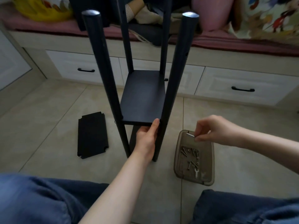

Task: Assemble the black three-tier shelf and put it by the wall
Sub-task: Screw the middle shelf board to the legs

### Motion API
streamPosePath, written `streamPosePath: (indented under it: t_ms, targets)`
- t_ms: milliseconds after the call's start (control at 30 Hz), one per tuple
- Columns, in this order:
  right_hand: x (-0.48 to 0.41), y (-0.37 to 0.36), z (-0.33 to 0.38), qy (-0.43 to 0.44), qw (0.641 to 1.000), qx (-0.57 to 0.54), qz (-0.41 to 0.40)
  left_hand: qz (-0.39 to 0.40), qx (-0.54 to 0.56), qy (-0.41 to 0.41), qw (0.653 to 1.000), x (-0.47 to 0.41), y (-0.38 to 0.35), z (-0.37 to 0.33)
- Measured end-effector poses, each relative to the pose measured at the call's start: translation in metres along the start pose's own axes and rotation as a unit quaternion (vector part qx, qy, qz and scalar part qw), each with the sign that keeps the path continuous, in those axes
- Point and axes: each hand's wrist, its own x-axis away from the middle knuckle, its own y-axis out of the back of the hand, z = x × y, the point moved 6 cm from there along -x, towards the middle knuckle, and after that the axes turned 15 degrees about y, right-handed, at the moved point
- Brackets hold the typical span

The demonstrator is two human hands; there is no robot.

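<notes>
Left hand (146,138) was up at the shelf board (142,97), right where it met the near right post (176,78). The thumb lay along the board's front edge and the other fingers were tucked underneath, out of sight. I judged it a grip holding that corner level. Right hand (213,130) was off to the side, fingertips pinched together on one screw (191,135), just above the tray (208,180) of loose hardware, with the little wrench (196,172) nearer me. The spare board (92,135) lay flat, well left of my left hand.

The risk as I read it was that a thin screw in a fingertip pinch could slip and drop back among the others. And if my thumb eased, the corner could sag off the post's hole and send the screw in crooked.
</notes>
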Motion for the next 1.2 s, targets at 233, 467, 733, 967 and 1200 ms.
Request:
streamPosePath:
  t_ms: [233, 467, 733, 967, 1200]
  targets:
    - [-0.024, -0.021, 0.03, 0.009, 0.988, -0.139, -0.067, 0.002, -0.056, -0.008, 0.998, -0.008, 0.006, 0.001]
    - [-0.025, -0.02, 0.033, 0.043, 0.983, -0.139, -0.113, 0.002, -0.068, -0.011, 0.998, -0.013, 0.007, 0.001]
    - [-0.025, -0.022, 0.028, 0.038, 0.976, -0.176, -0.125, 0.003, -0.078, 0.0, 0.997, -0.014, 0.011, 0.005]
    - [-0.031, -0.026, 0.024, 0.039, 0.977, -0.171, -0.123, 0.001, -0.073, -0.001, 0.997, -0.014, 0.014, 0.005]
    - [-0.037, -0.034, 0.018, 0.028, 0.973, -0.195, -0.122, 0.001, -0.073, 0.001, 0.997, -0.009, 0.012, 0.004]
